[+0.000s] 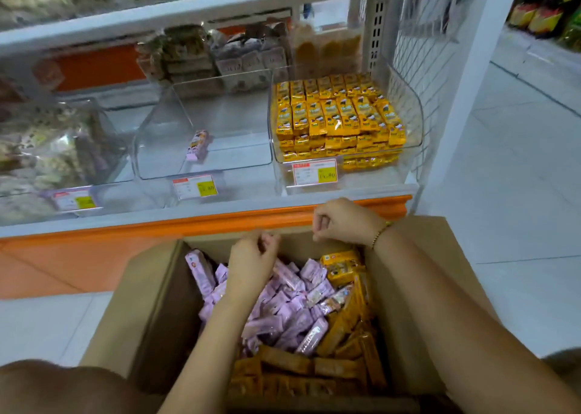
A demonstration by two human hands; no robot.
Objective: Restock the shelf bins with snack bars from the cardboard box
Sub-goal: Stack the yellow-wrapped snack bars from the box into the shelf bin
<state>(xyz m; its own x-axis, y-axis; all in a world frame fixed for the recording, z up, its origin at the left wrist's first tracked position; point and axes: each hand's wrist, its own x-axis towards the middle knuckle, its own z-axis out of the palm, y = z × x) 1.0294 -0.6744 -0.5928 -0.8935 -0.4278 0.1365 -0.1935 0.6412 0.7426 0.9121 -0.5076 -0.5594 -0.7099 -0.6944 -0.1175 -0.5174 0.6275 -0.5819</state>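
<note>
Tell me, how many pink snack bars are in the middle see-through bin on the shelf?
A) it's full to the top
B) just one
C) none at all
B: a single pink bar lies alone on the floor of the middle clear bin. The only full one is the right bin, which is packed with yellow bars.

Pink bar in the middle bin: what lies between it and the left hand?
Head view: the bin's clear front, a price tag, the orange shelf edge.
</note>
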